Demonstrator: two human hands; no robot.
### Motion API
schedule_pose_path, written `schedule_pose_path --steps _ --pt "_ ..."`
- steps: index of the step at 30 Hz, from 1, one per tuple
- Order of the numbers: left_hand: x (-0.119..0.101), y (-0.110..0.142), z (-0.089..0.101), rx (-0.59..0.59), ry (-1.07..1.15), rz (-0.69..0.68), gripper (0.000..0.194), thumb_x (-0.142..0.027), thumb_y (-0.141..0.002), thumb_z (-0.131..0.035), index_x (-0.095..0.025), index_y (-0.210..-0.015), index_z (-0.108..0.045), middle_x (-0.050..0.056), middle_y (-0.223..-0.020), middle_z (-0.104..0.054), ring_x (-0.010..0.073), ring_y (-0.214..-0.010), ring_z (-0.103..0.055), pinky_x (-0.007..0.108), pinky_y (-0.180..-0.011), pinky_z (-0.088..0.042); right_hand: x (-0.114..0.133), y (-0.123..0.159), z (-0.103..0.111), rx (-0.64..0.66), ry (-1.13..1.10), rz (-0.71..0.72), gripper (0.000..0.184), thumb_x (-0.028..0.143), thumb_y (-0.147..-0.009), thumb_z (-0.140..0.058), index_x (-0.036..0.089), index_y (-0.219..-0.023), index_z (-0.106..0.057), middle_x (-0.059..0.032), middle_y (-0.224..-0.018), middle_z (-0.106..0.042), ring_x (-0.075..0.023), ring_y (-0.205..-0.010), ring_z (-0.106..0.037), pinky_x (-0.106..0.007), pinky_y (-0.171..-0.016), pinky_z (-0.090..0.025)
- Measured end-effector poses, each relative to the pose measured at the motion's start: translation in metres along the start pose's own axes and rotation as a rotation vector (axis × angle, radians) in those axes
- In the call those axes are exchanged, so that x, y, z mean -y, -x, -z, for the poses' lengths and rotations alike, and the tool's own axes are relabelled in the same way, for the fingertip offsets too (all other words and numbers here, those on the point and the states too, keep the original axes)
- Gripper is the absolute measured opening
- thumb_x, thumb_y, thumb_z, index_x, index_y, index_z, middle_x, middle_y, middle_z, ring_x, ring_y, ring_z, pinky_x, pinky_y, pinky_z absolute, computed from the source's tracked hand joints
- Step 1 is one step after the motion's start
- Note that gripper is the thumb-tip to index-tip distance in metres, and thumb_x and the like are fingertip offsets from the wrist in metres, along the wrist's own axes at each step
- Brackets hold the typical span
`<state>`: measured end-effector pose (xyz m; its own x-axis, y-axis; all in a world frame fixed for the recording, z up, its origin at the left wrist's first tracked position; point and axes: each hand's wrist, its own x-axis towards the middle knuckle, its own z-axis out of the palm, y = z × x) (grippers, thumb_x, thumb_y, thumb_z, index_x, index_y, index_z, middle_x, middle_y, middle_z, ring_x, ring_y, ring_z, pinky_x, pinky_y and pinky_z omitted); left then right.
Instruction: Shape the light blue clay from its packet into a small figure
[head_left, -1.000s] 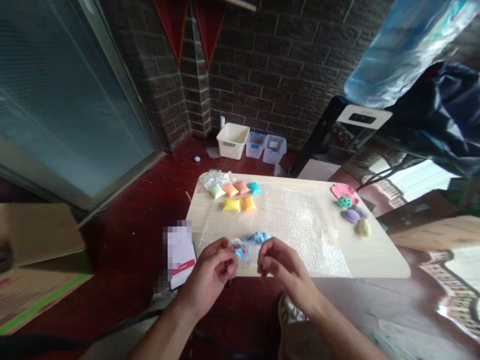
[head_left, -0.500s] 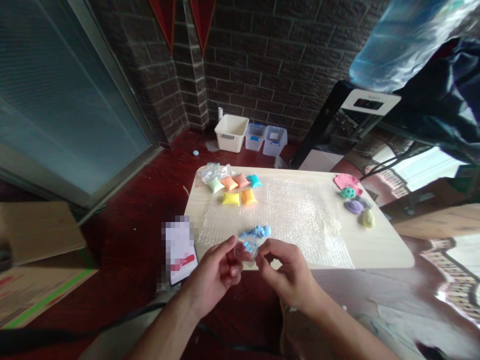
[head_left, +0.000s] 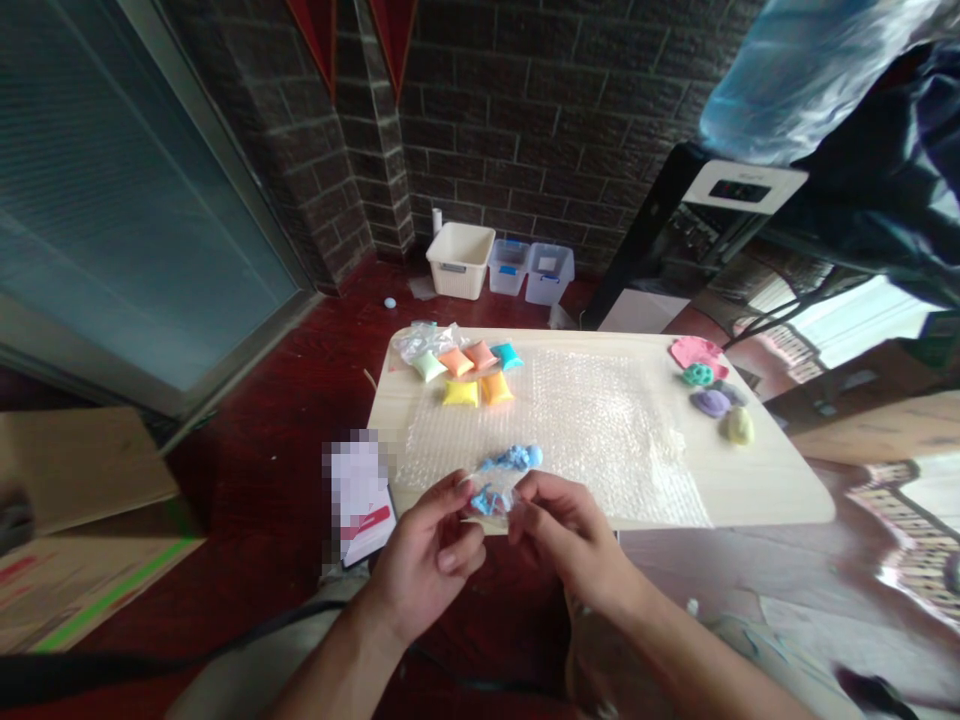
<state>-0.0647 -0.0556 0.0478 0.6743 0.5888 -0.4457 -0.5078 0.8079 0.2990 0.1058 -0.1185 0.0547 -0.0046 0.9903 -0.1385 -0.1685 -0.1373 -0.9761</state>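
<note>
Between my hands, at the table's near edge, is a clear plastic bag (head_left: 491, 500) with blue clay stuck inside it. My left hand (head_left: 435, 550) pinches the bag's left side between thumb and index finger. On the other side, my right hand (head_left: 559, 525) has its fingertips closed on the bag's right edge. Just beyond the bag, a crumbly lump of blue clay (head_left: 517, 458) lies on the bubble wrap (head_left: 585, 430). Farther back sit several filled packets, among them a yellow packet (head_left: 460, 393), an orange packet (head_left: 496, 388) and a turquoise packet (head_left: 508, 355).
Shaped clay pieces stand at the table's right: a pink piece (head_left: 697, 353), a green one (head_left: 697, 374), a purple one (head_left: 711, 402) and a pale yellow one (head_left: 740, 426). Crumpled clear plastic (head_left: 427, 341) lies back left. Beyond the table (head_left: 787, 495) are a cream basket (head_left: 460, 265) and a water dispenser (head_left: 652, 230).
My right hand has come in from beside the bag and closed on its right edge. The bag is now stretched between both hands. The view has shifted slightly.
</note>
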Motion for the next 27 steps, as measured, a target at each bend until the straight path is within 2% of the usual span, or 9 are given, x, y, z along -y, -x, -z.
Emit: schedule_pose_path --steps 3,7,11,13,15,17,19,22,27 --pt "0.002 0.004 -0.002 0.016 0.073 -0.002 0.011 -0.013 -0.084 -0.079 -0.017 -0.089 -0.07 0.0 -0.085 -0.079 -0.0023 -0.031 -0.031 0.017 -0.038 -0.016 -0.001 -0.004 -0.004 -0.022 -0.202 -0.055 0.031 0.04 -0.093 -0.071 0.018 -0.072 -0.064 0.0045 -0.055 -0.056 -0.0069 -0.043 -0.037 -0.021 -0.043 -0.026" --pt "0.008 0.008 -0.003 -0.004 0.13 -0.033 0.008 -0.015 -0.088 -0.077 -0.017 -0.087 -0.069 -0.002 -0.081 -0.078 -0.0024 -0.031 -0.036 0.016 -0.038 -0.021 -0.004 -0.006 -0.012 -0.072 -0.402 -0.093 0.028 0.037 -0.087 -0.075 0.018 -0.069 -0.064 0.0033 -0.059 -0.062 -0.0067 -0.044 -0.042 -0.02 -0.043 -0.029" --pt "0.008 0.009 -0.003 0.033 0.01 -0.056 0.02 -0.026 -0.084 -0.085 -0.019 -0.089 -0.067 -0.003 -0.083 -0.077 -0.0019 -0.029 -0.037 0.016 -0.035 -0.019 -0.008 -0.008 -0.012 -0.041 -0.379 -0.084 0.032 0.039 -0.091 -0.074 0.017 -0.07 -0.063 0.0041 -0.058 -0.059 -0.006 -0.044 -0.041 -0.02 -0.044 -0.029" --pt "0.006 0.009 -0.005 0.012 -0.104 -0.137 0.029 -0.032 -0.08 -0.089 -0.02 -0.089 -0.065 -0.006 -0.078 -0.074 0.0 -0.03 -0.043 0.016 -0.035 -0.022 -0.007 -0.008 -0.009 -0.019 -0.261 -0.058 0.034 0.043 -0.095 -0.07 0.018 -0.074 -0.062 0.0043 -0.059 -0.057 -0.0065 -0.046 -0.04 -0.02 -0.044 -0.029" --pt "0.004 0.008 -0.006 -0.049 -0.243 -0.258 0.035 -0.037 -0.079 -0.09 -0.019 -0.082 -0.06 -0.008 -0.072 -0.068 0.0025 -0.033 -0.049 0.016 -0.035 -0.024 -0.004 -0.006 -0.004 -0.053 -0.083 0.02 0.027 0.043 -0.1 -0.064 0.019 -0.087 -0.065 0.0027 -0.067 -0.059 -0.0087 -0.053 -0.047 -0.021 -0.049 -0.036" --pt "0.003 0.009 -0.007 -0.116 -0.387 -0.364 0.04 -0.041 -0.082 -0.087 -0.018 -0.075 -0.054 -0.008 -0.067 -0.063 0.0045 -0.036 -0.053 0.017 -0.037 -0.026 0.002 -0.001 0.0 -0.154 0.15 0.175 0.02 0.038 -0.101 -0.062 0.021 -0.111 -0.064 -0.001 -0.085 -0.064 -0.0126 -0.067 -0.056 -0.025 -0.059 -0.047" --pt "0.003 0.01 -0.006 -0.152 -0.529 -0.417 0.039 -0.044 -0.086 -0.082 -0.018 -0.073 -0.056 -0.007 -0.058 -0.058 0.0067 -0.038 -0.054 0.019 -0.04 -0.028 0.009 0.005 0.002 -0.243 0.431 0.355 0.031 0.031 -0.098 -0.067 0.024 -0.127 -0.059 -0.0043 -0.1 -0.065 -0.0162 -0.079 -0.061 -0.03 -0.069 -0.053" --pt "0.004 0.014 -0.005 -0.155 -0.747 -0.441 0.036 -0.048 -0.092 -0.074 -0.018 -0.074 -0.066 -0.004 -0.049 -0.055 0.0101 -0.042 -0.056 0.022 -0.045 -0.03 0.016 0.012 -0.001 -0.26 0.769 0.549 0.04 0.026 -0.09 -0.076 0.025 -0.127 -0.061 -0.0048 -0.1 -0.064 -0.0178 -0.077 -0.062 -0.033 -0.067 -0.056" --pt "0.005 0.023 -0.009 -0.099 -0.99 -0.498 0.035 -0.041 -0.099 -0.066 -0.018 -0.075 -0.075 0.003 -0.055 -0.063 0.0139 -0.051 -0.057 0.026 -0.052 -0.036 0.015 0.013 -0.008 -0.291 0.959 0.709 0.036 0.026 -0.091 -0.078 0.025 -0.125 -0.067 -0.0071 -0.101 -0.064 -0.0214 -0.085 -0.068 -0.034 -0.067 -0.06"
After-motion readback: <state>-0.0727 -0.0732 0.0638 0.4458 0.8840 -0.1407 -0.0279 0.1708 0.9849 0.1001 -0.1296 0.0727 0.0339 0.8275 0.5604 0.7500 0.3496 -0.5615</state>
